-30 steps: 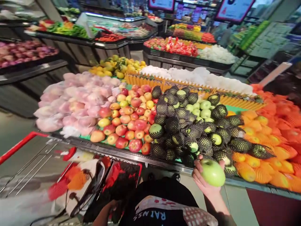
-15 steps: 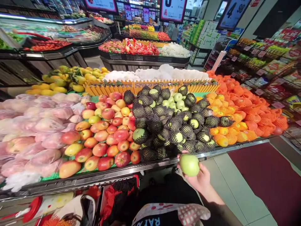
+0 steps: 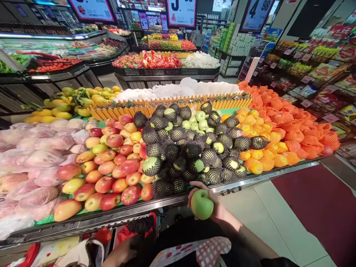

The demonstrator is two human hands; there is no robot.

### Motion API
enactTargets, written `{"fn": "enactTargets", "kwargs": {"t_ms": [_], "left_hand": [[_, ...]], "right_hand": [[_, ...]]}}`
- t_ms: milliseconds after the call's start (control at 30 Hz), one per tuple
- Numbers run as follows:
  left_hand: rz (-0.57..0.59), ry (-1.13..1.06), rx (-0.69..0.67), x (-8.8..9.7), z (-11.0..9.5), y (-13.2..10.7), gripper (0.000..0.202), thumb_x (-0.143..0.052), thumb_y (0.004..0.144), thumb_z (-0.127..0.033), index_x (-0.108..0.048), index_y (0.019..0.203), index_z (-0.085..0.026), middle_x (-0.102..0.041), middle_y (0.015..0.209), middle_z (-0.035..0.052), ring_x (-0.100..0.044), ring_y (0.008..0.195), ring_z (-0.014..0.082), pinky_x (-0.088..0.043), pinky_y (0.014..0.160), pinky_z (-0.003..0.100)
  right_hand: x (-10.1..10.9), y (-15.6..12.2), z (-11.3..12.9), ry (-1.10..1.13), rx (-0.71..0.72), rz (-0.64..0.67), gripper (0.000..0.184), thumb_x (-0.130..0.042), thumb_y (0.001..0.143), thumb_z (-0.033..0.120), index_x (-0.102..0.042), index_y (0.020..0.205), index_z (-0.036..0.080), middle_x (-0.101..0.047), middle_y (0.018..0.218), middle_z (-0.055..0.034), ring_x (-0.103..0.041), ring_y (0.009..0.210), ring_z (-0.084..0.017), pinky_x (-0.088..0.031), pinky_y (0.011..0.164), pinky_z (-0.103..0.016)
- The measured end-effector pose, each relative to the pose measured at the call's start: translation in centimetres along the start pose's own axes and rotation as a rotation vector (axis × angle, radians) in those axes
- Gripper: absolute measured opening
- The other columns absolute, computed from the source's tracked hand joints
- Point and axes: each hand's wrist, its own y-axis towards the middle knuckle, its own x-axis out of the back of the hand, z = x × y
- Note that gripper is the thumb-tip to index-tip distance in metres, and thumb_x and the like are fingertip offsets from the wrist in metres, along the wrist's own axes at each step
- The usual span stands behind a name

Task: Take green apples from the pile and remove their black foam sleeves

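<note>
A green apple (image 3: pixel 202 205) rests in my right hand (image 3: pixel 218 207), whose fingers curl round its far side. The hand is just in front of the stand's metal front edge (image 3: pixel 178 198). Behind it lie several green apples in black foam nets (image 3: pixel 191 150), with bare green apples (image 3: pixel 200 120) among them. Low at the bottom edge, my left hand (image 3: pixel 122 253) is dark and smeared, close to the cart; its fingers cannot be made out.
Red-yellow apples (image 3: pixel 105 185) and pale bagged fruit (image 3: pixel 41 157) fill the stand's left side. Oranges (image 3: pixel 269 150) and fruit in orange nets (image 3: pixel 300 128) lie right. A shopping cart (image 3: pixel 155 222) holding a cream bag (image 3: pixel 80 256) stands below. Snack shelves (image 3: pixel 311 74) line the right.
My right hand has moved left in view and slightly down with the green apple, now turned stem up. More of my left hand shows at the bottom. The view has shifted slightly.
</note>
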Motion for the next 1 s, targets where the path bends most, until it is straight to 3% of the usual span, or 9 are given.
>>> {"fn": "enactTargets", "kwargs": {"t_ms": [133, 267, 367, 467, 567, 633, 733, 867, 1000], "left_hand": [[-0.177, -0.079, -0.365, 1.3, -8.6, 1.2, 0.023, -0.062, 0.081, -0.04, -0.073, 0.076, -0.02, -0.076, 0.091, 0.0084, -0.07, 0.089, 0.0261, -0.054, 0.084, 0.037], [-0.313, -0.19, -0.836, 0.6, -20.2, 2.6, 0.032, -0.06, 0.089, -0.034, -0.06, 0.062, -0.018, -0.068, 0.077, 0.0064, -0.063, 0.08, 0.0193, -0.049, 0.08, 0.031], [-0.331, -0.275, -0.818, -1.6, -27.5, 4.7, 0.03, -0.058, 0.091, -0.038, -0.064, 0.069, -0.018, -0.065, 0.069, 0.0039, -0.058, 0.069, 0.0161, -0.045, 0.07, 0.027], [-0.256, -0.317, -0.693, -4.0, -32.4, 6.8, 0.033, -0.055, 0.092, -0.044, -0.069, 0.078, -0.017, -0.066, 0.069, 0.0022, -0.057, 0.065, 0.0148, -0.042, 0.066, 0.026], [-0.197, -0.356, -0.619, -5.6, -34.8, 8.3, 0.042, -0.055, 0.09, -0.053, -0.069, 0.077, -0.015, -0.065, 0.068, 0.0026, -0.058, 0.068, 0.0164, -0.043, 0.068, 0.027], [-0.166, -0.417, -0.554, -6.1, -35.1, 8.8, 0.045, -0.06, 0.086, -0.058, -0.071, 0.082, -0.015, -0.069, 0.077, 0.0048, -0.061, 0.076, 0.0191, -0.046, 0.071, 0.028], [-0.078, -0.506, -0.462, -6.5, -34.2, 8.9, 0.049, -0.07, 0.077, -0.06, -0.074, 0.098, -0.016, -0.074, 0.098, 0.0083, -0.064, 0.093, 0.0248, -0.052, 0.085, 0.033], [-0.264, -0.667, -0.29, -7.1, -33.5, 8.7, 0.056, -0.075, 0.071, -0.059, -0.074, 0.112, -0.021, -0.072, 0.12, 0.0101, -0.06, 0.118, 0.0309, -0.043, 0.111, 0.043], [-0.178, -0.714, -0.381, -8.2, -36.6, 8.6, 0.051, -0.072, 0.077, -0.053, -0.073, 0.118, -0.022, -0.071, 0.126, 0.0087, -0.058, 0.122, 0.0311, -0.043, 0.112, 0.042]], "right_hand": [[2.7, -0.6, 2.1, -0.228, -0.001, -0.046, 0.053, -0.079, 0.075, 0.036, -0.067, 0.124, 0.022, -0.07, 0.102, -0.0058, -0.069, 0.091, -0.023, -0.056, 0.072, -0.03], [5.9, -1.9, 6.1, -0.586, 0.005, 0.057, 0.086, -0.083, 0.07, 0.024, -0.047, 0.148, 0.032, -0.06, 0.134, -0.0054, -0.062, 0.083, -0.012, -0.05, 0.076, -0.026], [8.0, -3.1, 10.0, -0.778, -0.074, 0.198, 0.113, -0.083, 0.067, 0.021, -0.021, 0.16, 0.038, -0.04, 0.158, -0.0085, -0.061, 0.088, -0.014, -0.05, 0.079, -0.029], [10.1, -4.0, 13.2, -0.9, -0.151, 0.227, 0.114, -0.084, 0.06, 0.018, -0.029, 0.159, 0.033, -0.054, 0.145, -0.0075, -0.058, 0.114, -0.027, -0.045, 0.099, -0.041], [12.6, -4.5, 15.0, -0.942, -0.188, 0.157, 0.078, -0.081, 0.059, 0.02, -0.061, 0.135, 0.028, -0.065, 0.123, -0.0046, -0.058, 0.114, -0.03, -0.043, 0.102, -0.044], [14.4, -4.3, 15.9, -0.949, -0.146, 0.125, 0.06, -0.081, 0.058, 0.024, -0.069, 0.116, 0.026, -0.065, 0.117, -0.0036, -0.058, 0.111, -0.031, -0.044, 0.099, -0.042], [16.5, -3.3, 17.4, -0.915, -0.052, 0.117, 0.055, -0.078, 0.061, 0.028, -0.068, 0.115, 0.027, -0.065, 0.114, -0.0034, -0.058, 0.108, -0.03, -0.045, 0.094, -0.04], [17.5, -1.4, 19.7, -0.866, 0.074, 0.096, 0.062, -0.075, 0.07, 0.033, -0.059, 0.13, 0.03, -0.063, 0.126, -0.0061, -0.061, 0.104, -0.027, -0.046, 0.092, -0.04], [18.1, 0.3, 20.2, -0.982, 0.171, -0.001, 0.063, -0.077, 0.068, 0.028, -0.058, 0.128, 0.027, -0.065, 0.126, -0.009, -0.062, 0.108, -0.029, -0.047, 0.096, -0.043]]}}
